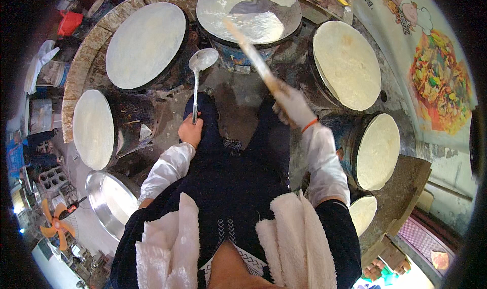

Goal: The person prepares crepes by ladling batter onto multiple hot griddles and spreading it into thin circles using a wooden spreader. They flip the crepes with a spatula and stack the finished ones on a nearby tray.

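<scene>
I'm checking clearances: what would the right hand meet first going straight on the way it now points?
The right hand would probably meet the near edge of the top-centre griddle, though depth is unclear and it might pass above.

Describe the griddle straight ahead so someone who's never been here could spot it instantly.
Start from the person's dark-trousered legs and look straight ahead to the picture's top centre. There the long stick in the right hand reaches over a round griddle. Unlike the pale discs flanking it, its white coating is broken by a dark patch.
</scene>
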`<action>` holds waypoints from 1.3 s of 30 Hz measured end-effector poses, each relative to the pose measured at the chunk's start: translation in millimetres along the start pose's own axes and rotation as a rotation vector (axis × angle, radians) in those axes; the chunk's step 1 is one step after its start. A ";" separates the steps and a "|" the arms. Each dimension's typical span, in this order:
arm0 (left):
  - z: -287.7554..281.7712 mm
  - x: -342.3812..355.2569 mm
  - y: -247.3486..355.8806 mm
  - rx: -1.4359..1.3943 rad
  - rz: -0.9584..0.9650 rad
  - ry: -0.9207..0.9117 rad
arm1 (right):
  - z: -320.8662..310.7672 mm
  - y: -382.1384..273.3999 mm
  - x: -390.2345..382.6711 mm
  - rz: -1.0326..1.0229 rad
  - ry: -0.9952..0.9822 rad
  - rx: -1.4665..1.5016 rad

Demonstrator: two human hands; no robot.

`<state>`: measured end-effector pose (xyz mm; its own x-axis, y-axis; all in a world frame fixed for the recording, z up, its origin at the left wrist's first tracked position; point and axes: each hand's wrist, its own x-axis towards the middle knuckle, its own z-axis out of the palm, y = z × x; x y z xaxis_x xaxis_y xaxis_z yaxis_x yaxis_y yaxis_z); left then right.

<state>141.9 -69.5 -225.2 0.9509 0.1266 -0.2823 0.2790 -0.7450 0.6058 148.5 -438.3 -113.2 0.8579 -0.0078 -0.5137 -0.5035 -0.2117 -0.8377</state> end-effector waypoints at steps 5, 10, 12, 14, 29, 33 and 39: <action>5.1 0.6 -2.7 0.014 0.078 0.045 | -39.8 60.3 34.5 -0.177 0.295 -0.042; 1.5 2.2 -1.3 0.055 0.041 -0.001 | -69.3 18.0 39.1 -0.037 0.219 0.078; 2.3 3.0 -0.8 0.048 0.040 0.003 | -57.7 33.2 31.4 -0.048 0.106 0.094; 3.2 3.4 1.2 0.048 0.033 0.011 | -46.9 57.4 25.8 -0.030 0.118 0.162; -2.0 5.0 -1.5 -0.017 -0.016 0.045 | -31.5 -38.9 105.7 -0.046 0.706 -0.665; -11.6 8.0 12.7 -0.058 -0.039 0.004 | -40.2 -7.3 125.3 -0.044 0.766 -0.576; -49.9 44.4 100.7 -0.299 0.129 -0.326 | -96.3 -49.8 192.8 -0.263 0.808 -0.454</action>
<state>218.9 -106.3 -139.6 0.9021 -0.2035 -0.3806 0.2329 -0.5130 0.8262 348.8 -523.3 -152.7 0.8344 -0.5411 0.1051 -0.3432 -0.6593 -0.6690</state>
